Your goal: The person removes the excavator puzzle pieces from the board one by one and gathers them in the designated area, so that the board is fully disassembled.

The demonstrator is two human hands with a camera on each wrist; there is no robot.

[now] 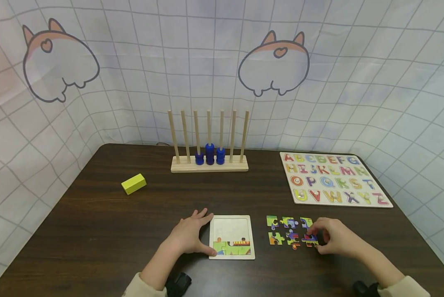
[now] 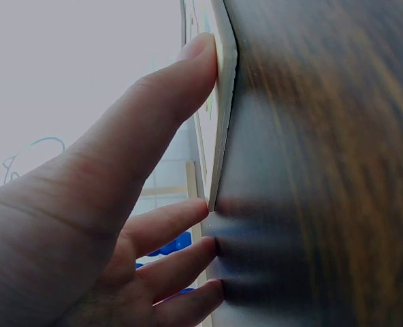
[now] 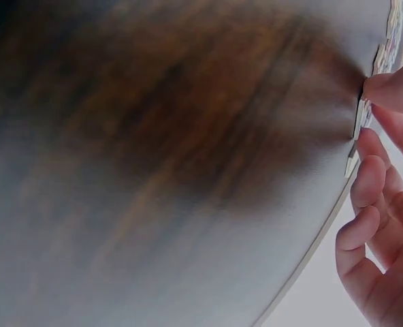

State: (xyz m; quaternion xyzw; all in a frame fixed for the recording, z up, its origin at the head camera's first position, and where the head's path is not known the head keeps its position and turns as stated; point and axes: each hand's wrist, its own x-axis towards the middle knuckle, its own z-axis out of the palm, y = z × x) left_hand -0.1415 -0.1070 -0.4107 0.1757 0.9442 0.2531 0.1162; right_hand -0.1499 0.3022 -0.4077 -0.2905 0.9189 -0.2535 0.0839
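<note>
Your puzzle tray (image 1: 231,228) sits at three o'clock from your left hand (image 1: 190,234), fingers spread along its edge, and nine o'clock from your right hand (image 1: 335,238), which pinches a puzzle piece (image 1: 309,240), long axis nine-to-three.

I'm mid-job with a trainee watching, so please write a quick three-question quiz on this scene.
1. On the bead stand, how many rods carry blue beads?
2. Seen from the head view, the letter board lies: (a) left of the stand, (b) right of it.
3. True or false: the left hand touches the puzzle tray while the right hand touches a loose piece.

Key: 1. Three. 2. b. 3. True.
</note>
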